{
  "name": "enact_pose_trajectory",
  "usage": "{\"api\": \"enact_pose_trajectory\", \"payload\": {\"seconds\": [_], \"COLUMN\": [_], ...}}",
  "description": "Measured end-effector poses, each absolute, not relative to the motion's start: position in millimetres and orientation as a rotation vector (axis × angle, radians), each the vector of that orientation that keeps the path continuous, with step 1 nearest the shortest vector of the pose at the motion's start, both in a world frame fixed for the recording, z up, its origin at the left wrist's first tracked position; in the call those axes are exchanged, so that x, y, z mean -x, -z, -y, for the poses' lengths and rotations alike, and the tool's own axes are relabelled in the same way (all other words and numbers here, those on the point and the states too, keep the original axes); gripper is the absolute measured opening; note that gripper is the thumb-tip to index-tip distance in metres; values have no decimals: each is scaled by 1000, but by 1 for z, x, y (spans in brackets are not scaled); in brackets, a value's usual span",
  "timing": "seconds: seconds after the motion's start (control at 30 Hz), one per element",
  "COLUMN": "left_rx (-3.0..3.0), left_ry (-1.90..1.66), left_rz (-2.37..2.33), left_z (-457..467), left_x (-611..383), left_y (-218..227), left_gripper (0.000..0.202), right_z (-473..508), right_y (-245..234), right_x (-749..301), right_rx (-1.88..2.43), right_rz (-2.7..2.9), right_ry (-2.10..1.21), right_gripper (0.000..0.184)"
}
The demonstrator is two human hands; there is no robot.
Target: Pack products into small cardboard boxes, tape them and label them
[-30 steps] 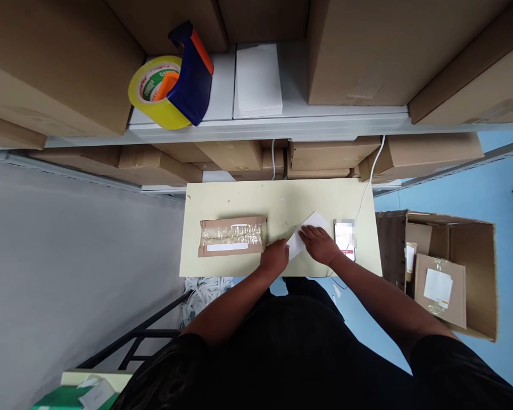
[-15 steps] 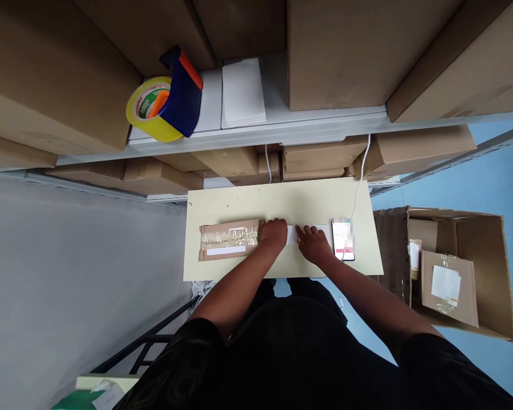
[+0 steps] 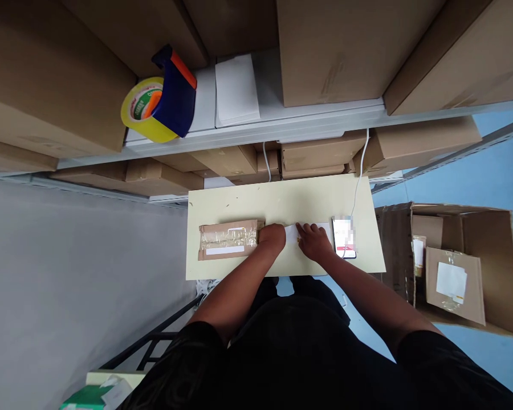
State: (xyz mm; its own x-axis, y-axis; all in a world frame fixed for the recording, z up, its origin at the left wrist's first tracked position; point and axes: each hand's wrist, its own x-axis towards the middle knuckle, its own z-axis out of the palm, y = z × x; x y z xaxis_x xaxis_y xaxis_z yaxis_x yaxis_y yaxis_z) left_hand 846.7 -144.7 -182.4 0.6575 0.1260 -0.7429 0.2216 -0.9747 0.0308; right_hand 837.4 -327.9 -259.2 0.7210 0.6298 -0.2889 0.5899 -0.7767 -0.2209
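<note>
table [image 3: 239,199], white paper [image 3: 291,233] under both hands

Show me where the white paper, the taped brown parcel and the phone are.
white paper [image 3: 291,234], head view, its uncovered middle strip.
taped brown parcel [image 3: 227,240], head view, its taped top face.
phone [image 3: 343,234], head view, its screen.

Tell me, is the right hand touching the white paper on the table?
Touching. The head view shows the right hand lying palm down on the white paper, its fingers flat against the sheet with no gap.

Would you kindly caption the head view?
Left hand and right hand touch white paper sheet beside taped brown parcel.
</note>
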Motion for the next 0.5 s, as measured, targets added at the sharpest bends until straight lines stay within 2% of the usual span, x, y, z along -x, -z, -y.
{"api": "enact_pose_trajectory", "payload": {"seconds": [0.17,0.33,0.5], "left_rx": [-2738,-2761,-2891], "left_ry": [1291,1260,811], "left_rz": [-296,-203,-138], "left_z": [144,142,122], "left_x": [-845,-836,-823], "left_y": [174,142,92], "left_gripper": [27,21,25], "right_z": [329,331,328], "right_y": [260,260,252], "right_x": [-836,-835,-835], "right_rx": [2804,2803,2746], "right_rz": [1010,993,945], "right_ry": [-500,-465,-500], "right_gripper": [63,62,63]}}
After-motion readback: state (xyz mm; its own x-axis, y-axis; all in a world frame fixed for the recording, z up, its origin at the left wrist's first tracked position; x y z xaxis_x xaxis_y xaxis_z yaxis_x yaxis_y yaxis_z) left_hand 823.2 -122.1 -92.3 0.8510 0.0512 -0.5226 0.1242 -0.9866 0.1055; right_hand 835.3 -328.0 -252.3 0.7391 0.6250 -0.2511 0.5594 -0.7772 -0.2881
